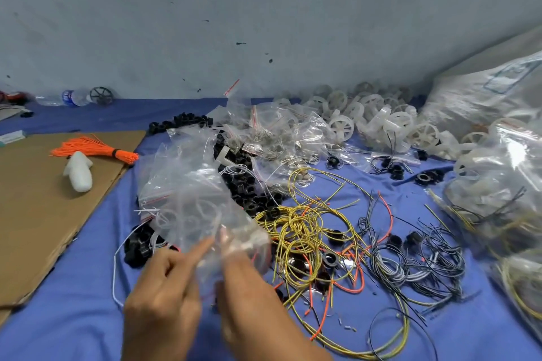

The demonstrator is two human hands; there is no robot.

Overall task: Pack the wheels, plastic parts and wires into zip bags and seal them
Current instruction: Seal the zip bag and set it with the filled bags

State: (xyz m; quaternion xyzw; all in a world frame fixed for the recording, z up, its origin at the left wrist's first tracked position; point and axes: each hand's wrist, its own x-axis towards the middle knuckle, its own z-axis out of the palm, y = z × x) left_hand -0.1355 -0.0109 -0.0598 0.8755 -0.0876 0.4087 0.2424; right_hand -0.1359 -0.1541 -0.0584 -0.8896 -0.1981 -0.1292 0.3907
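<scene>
While both hands pinched one clear zip bag [193,214] over the blue cloth [88,287], most work was left. The left hand [164,299] and right hand [252,296] gripped its edge (too blurry to tell if sealed). Wheels [381,123], black parts [249,184] and wires [302,228] lay loose; full bags [498,190] sat right.

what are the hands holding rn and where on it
A clear zip bag, held by both: the left hand and right hand pinch its near end, the right one partly seen through the plastic. Blur hides the exact grip.
</scene>
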